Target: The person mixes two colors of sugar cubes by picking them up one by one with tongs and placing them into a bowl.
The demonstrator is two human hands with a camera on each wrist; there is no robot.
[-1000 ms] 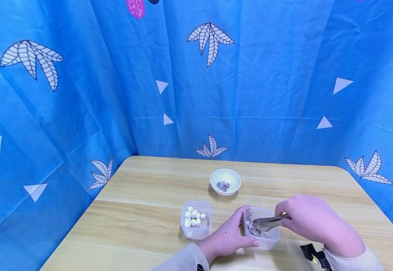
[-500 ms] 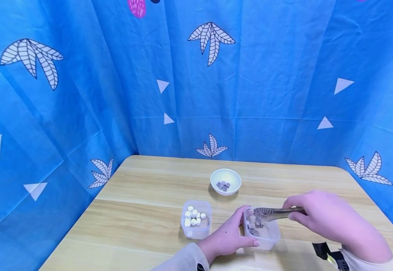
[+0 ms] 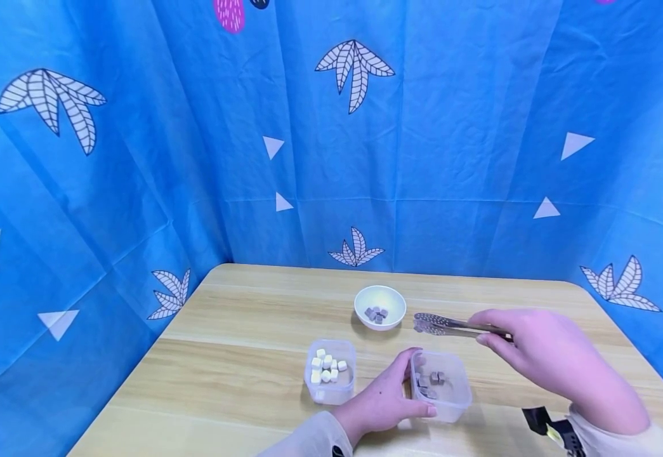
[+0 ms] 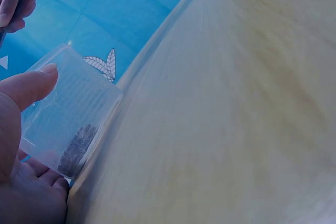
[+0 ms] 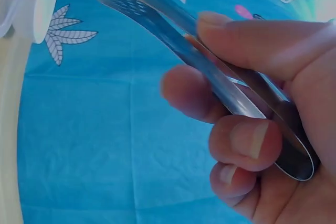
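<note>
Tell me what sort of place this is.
Likely a makeshift tabletop workspace: a wood-grained table backed by blue printed cloth, with a bowl on it.

Right fingers (image 5: 236, 142) in a pinch.

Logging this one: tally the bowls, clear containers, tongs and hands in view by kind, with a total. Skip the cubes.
Bowls: 1 (white bowl)
Clear containers: 2 (white-cube container, held container)
Tongs: 1
Hands: 2 (left hand, right hand)
Total: 6
</note>
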